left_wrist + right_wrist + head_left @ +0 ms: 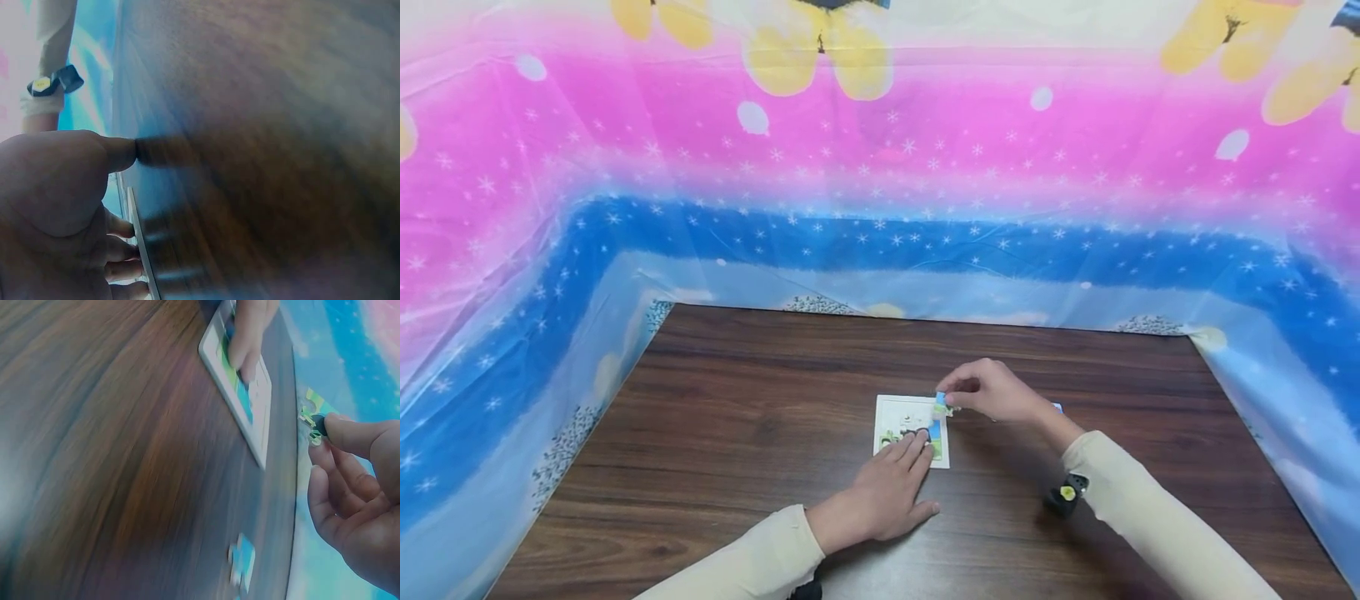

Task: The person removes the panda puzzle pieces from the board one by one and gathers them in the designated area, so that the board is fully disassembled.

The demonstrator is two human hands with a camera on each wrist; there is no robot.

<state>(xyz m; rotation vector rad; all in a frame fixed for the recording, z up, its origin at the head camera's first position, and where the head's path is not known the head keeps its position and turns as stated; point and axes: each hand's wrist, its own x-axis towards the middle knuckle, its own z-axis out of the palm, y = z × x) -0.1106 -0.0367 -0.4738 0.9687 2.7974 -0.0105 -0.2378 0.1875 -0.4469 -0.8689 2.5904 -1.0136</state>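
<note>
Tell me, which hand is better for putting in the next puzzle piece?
Probably the right hand: it pinches a puzzle piece near the far right corner of the puzzle board. The left hand rests its fingers on the board, perhaps steadying it.

A dark wood-grain table (737, 375) fills the lower middle of the frame, and a printed cloth (850, 154) hangs behind it and along both sides, pink across the upper half with yellow rounded shapes (782, 58) at the top edge, then a blue band (835, 250) scattered with white snowflakes (880, 224).
</note>
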